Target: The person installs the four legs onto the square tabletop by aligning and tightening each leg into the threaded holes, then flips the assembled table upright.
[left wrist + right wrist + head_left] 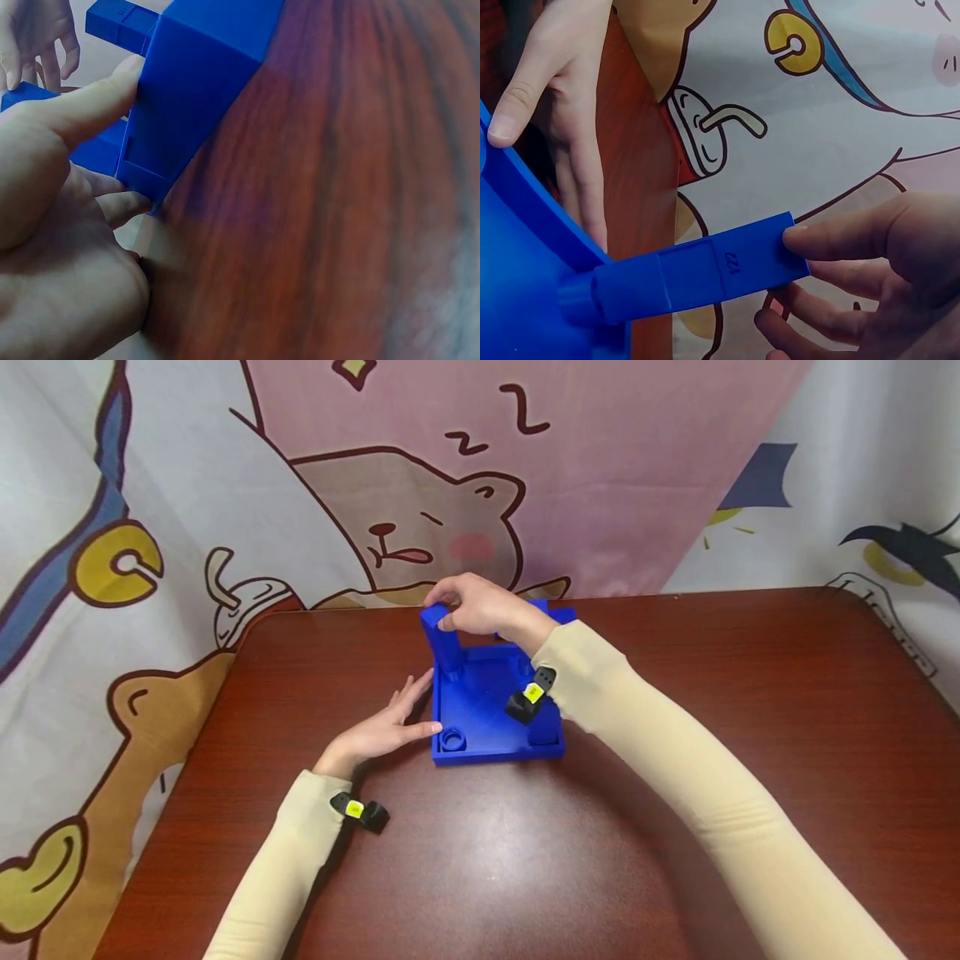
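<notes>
A blue square tray-like base (487, 702) with a raised rim lies on the table, its near-left corner holding a round socket (452, 740). At its far-left corner a blue block-shaped leg (690, 270), marked 122, stands on a round socket, leaning slightly. My right hand (483, 603) pinches the top of this leg between thumb and fingers. Along the base's left side my left hand (382, 731) rests with fingers straight, its thumb (97, 105) touching the rim. Another blue piece (545, 732) stands at the near-right corner, partly hidden by my right wrist.
Further blue pieces (561, 615) lie behind the base, mostly hidden by the right arm. The brown wooden table (750, 710) extends to both sides. A printed cartoon curtain (600, 468) hangs along its far edge.
</notes>
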Available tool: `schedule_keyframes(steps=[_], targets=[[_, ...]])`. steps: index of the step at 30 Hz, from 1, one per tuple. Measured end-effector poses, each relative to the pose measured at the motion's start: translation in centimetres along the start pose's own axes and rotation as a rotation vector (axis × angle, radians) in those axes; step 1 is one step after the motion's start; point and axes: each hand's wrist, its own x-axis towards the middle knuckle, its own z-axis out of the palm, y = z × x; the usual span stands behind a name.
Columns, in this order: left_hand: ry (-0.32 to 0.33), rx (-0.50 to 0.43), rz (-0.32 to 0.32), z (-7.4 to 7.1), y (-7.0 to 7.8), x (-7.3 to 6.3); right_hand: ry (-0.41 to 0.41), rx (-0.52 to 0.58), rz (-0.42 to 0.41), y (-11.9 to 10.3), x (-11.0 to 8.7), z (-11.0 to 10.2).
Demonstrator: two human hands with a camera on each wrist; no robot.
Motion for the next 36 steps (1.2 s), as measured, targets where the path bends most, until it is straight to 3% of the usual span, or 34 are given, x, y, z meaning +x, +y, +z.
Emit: schedule_keyframes(steps=[11,18,24,32,36], targets=[[-0.005,-0.003,0.008,0.0,-0.1,0.1,0.103,0.022,0.067,0.4,-0.1,0.3],[-0.004,-0.001,0.004,0.0,-0.1,0.1,0.127,0.012,0.109,0.5,0.0,0.4],[-0.009,-0.005,-0.005,-0.1,-0.1,0.1,0.077,0.056,0.103,0.6,-0.1,0.1],[-0.006,0.007,-0.008,0.0,-0.1,0.1,-0.05,0.049,0.007,0.5,-0.2,-0.3],[0.005,0.025,-0.008,0.2,-2.2,1.0,-0.069,0.043,-0.013,0.4,-0.2,-0.3]])
